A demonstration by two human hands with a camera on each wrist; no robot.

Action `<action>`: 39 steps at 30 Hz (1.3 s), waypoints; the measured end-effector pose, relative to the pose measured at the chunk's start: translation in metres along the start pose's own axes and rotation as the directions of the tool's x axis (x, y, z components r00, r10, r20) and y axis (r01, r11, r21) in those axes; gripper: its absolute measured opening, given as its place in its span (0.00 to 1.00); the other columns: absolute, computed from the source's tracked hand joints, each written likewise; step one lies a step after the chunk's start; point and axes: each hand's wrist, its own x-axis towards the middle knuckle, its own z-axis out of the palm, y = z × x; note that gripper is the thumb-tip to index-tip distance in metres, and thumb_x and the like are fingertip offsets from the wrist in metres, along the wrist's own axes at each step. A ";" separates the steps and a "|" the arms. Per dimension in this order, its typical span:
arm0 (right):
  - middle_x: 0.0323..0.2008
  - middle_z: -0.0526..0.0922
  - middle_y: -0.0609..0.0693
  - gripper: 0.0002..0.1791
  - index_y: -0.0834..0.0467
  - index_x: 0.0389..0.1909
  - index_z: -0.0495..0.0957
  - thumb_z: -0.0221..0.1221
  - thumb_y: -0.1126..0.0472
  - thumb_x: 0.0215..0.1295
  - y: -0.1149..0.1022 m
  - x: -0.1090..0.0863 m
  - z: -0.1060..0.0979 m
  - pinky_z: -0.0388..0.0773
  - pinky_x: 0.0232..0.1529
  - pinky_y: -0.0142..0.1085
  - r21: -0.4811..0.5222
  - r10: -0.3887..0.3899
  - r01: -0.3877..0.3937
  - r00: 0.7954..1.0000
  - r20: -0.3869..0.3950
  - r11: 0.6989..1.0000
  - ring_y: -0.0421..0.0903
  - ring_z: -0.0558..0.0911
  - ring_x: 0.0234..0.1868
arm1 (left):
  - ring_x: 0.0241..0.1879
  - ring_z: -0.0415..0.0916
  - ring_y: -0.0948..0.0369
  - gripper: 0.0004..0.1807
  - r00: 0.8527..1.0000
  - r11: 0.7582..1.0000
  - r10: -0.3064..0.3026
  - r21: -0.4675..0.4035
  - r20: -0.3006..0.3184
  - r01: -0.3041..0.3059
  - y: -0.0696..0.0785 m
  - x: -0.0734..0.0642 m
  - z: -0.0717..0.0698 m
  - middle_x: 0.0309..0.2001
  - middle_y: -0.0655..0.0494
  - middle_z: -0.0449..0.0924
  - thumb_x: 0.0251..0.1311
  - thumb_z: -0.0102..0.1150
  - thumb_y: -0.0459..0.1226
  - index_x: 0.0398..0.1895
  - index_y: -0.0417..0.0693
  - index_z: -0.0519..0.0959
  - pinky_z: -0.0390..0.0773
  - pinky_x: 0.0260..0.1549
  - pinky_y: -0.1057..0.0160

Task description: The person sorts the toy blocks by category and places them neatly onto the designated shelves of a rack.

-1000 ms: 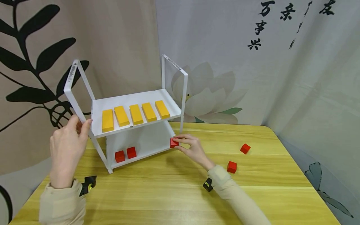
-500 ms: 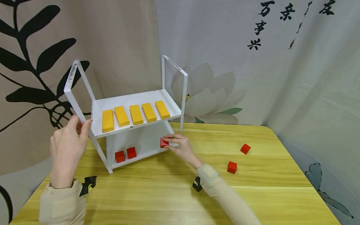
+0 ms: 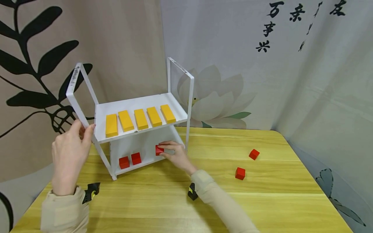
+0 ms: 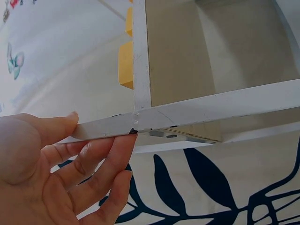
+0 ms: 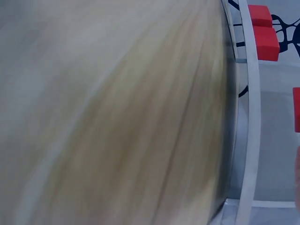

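Note:
My left hand (image 3: 71,147) pinches the left front post of a white two-tier shelf (image 3: 131,101), thumb on one side and fingers on the other in the left wrist view. My right hand (image 3: 177,156) pinches a red cube (image 3: 159,150) between thumb and fingers, over the front of the lower tier. Left of it, two red cubes, one at the left (image 3: 124,162) and one beside it (image 3: 136,158), sit on that lower tier. Only a sliver of the held cube (image 5: 297,109) and a fingertip show at the right wrist view's edge.
Several yellow blocks (image 3: 141,118) lie in a row on the upper tier. Two more red cubes, a nearer one (image 3: 240,173) and a farther one (image 3: 254,154), lie on the wooden table (image 3: 204,207) to the right. A printed curtain (image 3: 227,42) hangs behind.
My right hand has moved left along the lower tier with the red cube, from the shelf's right end toward the other two cubes. The left hand keeps its place on the post.

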 end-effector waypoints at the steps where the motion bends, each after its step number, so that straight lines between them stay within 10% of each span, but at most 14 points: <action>1: 0.53 0.82 0.52 0.17 0.57 0.49 0.82 0.65 0.63 0.57 0.000 0.001 0.002 0.73 0.58 0.37 0.015 0.011 -0.011 1.000 0.006 1.000 0.49 0.78 0.57 | 0.14 0.63 0.52 0.19 1.000 1.000 -0.001 0.001 0.002 0.001 0.000 0.000 0.000 0.21 0.38 0.74 0.70 0.47 0.45 0.33 0.35 0.70 0.56 0.14 0.63; 39: 0.59 0.78 0.51 0.16 0.58 0.51 0.81 0.61 0.67 0.61 -0.011 0.016 0.055 0.73 0.54 0.24 0.074 0.178 -0.186 0.979 0.103 0.980 0.46 0.73 0.64 | 0.14 0.63 0.50 0.18 1.000 1.000 0.001 0.001 -0.006 -0.001 -0.001 0.001 0.000 0.20 0.37 0.73 0.69 0.48 0.44 0.34 0.34 0.70 0.55 0.15 0.62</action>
